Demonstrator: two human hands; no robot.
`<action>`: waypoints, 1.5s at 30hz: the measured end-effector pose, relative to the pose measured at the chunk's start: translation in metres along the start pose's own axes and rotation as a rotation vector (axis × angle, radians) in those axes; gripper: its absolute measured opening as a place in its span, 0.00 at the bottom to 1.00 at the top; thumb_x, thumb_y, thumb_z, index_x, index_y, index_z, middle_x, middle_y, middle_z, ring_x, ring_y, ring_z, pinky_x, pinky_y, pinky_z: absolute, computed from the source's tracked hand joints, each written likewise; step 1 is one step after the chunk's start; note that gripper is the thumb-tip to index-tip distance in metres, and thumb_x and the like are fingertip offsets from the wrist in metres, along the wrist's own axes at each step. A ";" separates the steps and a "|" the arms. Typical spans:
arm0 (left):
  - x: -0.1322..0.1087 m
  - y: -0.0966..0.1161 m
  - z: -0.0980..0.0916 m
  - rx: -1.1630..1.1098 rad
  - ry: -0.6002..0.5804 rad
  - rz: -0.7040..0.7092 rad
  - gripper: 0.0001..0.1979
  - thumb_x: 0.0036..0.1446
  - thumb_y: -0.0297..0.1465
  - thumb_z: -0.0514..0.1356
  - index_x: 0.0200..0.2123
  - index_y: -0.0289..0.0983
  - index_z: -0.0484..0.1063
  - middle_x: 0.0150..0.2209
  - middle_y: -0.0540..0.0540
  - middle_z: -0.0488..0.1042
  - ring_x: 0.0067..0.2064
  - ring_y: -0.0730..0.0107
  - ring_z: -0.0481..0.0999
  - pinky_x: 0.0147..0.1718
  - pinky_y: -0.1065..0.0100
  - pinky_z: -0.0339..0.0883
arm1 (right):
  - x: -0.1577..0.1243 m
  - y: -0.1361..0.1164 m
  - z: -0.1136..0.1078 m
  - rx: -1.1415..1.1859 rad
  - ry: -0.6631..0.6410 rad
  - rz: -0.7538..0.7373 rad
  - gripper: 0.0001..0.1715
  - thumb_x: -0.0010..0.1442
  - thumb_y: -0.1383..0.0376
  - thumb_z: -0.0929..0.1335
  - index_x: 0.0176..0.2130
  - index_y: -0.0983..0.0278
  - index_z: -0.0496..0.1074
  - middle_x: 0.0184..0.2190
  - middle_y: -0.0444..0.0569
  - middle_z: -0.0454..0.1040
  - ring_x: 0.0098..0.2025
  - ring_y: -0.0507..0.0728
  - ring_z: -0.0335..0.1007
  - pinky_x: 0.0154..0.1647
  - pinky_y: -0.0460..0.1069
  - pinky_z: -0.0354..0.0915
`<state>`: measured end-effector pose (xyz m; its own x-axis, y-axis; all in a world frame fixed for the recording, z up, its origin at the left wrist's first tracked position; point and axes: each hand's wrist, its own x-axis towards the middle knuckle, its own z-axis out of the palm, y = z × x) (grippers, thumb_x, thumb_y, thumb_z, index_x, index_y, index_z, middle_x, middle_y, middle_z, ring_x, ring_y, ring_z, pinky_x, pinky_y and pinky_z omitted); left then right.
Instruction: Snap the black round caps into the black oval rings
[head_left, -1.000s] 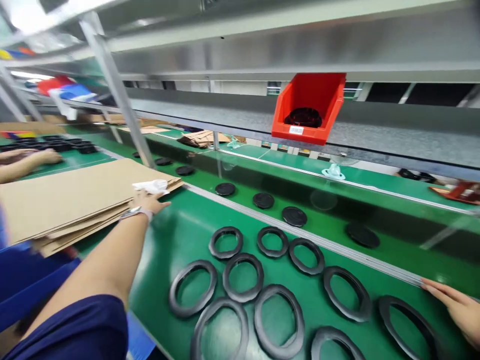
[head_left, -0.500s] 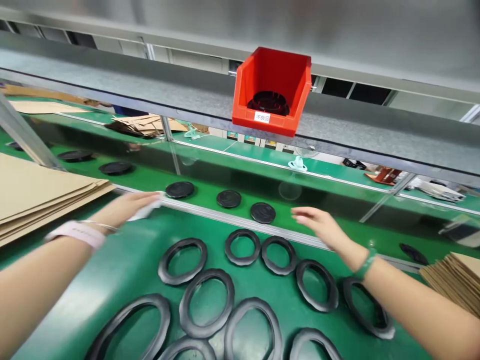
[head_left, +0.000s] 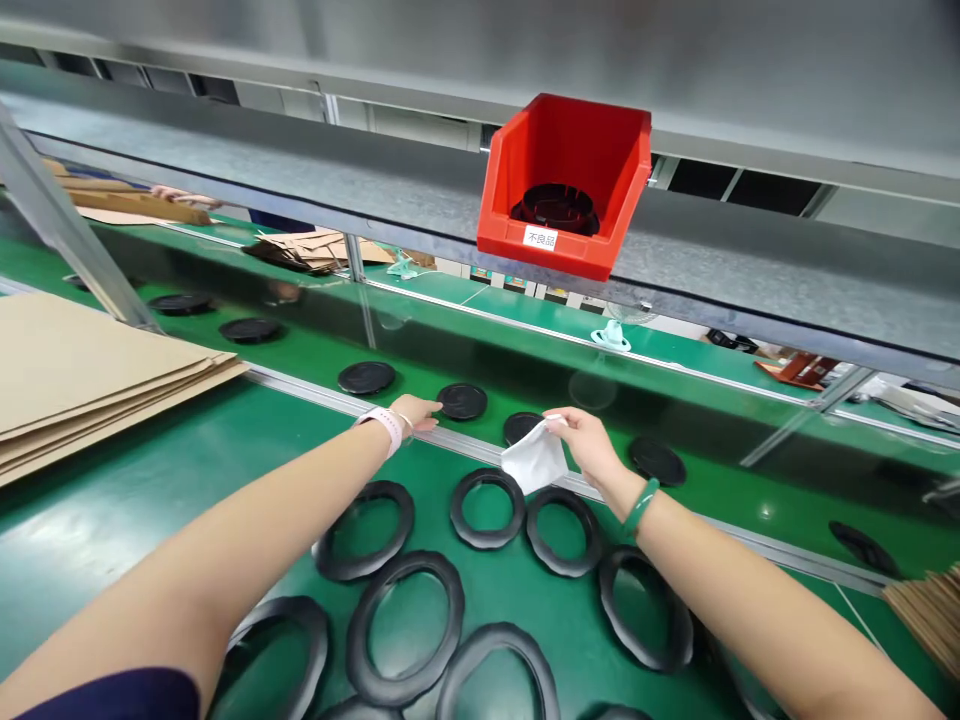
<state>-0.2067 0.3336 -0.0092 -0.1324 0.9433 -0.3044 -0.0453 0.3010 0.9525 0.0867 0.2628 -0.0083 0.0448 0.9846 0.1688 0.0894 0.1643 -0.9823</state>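
Observation:
My left hand point(head_left: 418, 412) reaches over the metal rail with its fingers stretched out. Its fingertips are at the near edge of a round black disc point(head_left: 462, 401) on the green strip behind the rail; whether they touch cannot be made out. My right hand point(head_left: 586, 440) pinches a white cloth point(head_left: 535, 458) by its upper corner. The cloth hangs over the rail and partly covers another black disc point(head_left: 520, 427). Below my hands, several black rings point(head_left: 405, 628) lie on the green table point(head_left: 300, 440).
A red bin point(head_left: 551, 250) holding black parts stands on the grey shelf point(head_left: 405, 180). Flat cardboard point(head_left: 97, 370) is stacked at left, with more cardboard point(head_left: 930, 610) at right. More black discs point(head_left: 657, 460) lie along the green strip. A metal post point(head_left: 82, 230) rises at left.
The white cloth was at my left hand and is now in my right. My left hand has moved right to a disc. Another disc now shows beyond my right hand.

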 end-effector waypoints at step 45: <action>-0.138 0.010 0.033 -0.529 -0.421 -0.108 0.08 0.55 0.34 0.66 0.36 0.35 0.77 0.32 0.44 0.81 0.35 0.61 0.81 0.37 0.64 0.76 | -0.065 -0.037 0.045 -0.843 -0.763 -1.175 0.33 0.72 0.59 0.69 0.68 0.71 0.59 0.64 0.56 0.61 0.72 0.60 0.37 0.74 0.58 0.38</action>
<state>-0.1559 0.2113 0.0424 0.2912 0.9181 -0.2689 -0.5285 0.3887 0.7547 0.0361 0.1955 0.0131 -0.8869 0.1902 0.4211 0.2153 0.9765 0.0125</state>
